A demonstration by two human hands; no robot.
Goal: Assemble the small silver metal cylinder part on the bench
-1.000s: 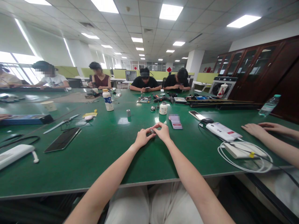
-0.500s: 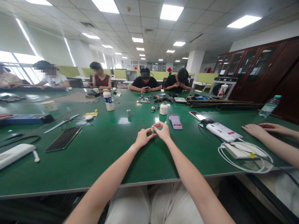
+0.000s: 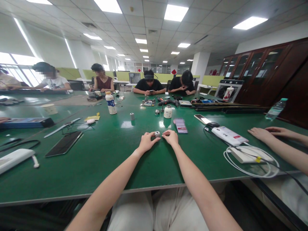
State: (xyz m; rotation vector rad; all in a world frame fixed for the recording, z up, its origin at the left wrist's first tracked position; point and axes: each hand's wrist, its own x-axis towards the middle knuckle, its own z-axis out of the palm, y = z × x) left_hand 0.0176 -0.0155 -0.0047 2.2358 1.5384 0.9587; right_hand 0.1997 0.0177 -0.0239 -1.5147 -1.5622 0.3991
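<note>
A small silver metal cylinder (image 3: 157, 134) stands on the green table (image 3: 108, 154) straight ahead of me. My left hand (image 3: 146, 141) rests beside it with thumb and forefinger pinched on its left side. Just right of the cylinder lies my right hand (image 3: 171, 137), fingers curled and tips close to it, apparently not gripping it. Both forearms stretch out over the table's near edge.
A black phone (image 3: 64, 144) and white power bank (image 3: 14, 159) lie left. Cards (image 3: 181, 125), a white jar (image 3: 168, 111), a second small cylinder (image 3: 132, 116) and a bottle (image 3: 111, 103) stand beyond. White boxes and cable (image 3: 250, 156) sit right, near another person's hands (image 3: 262, 134). Several people sit opposite.
My right hand has come off the top of the small cylinder and dropped to its right side. The cylinder now shows fully, held by my left fingers.
</note>
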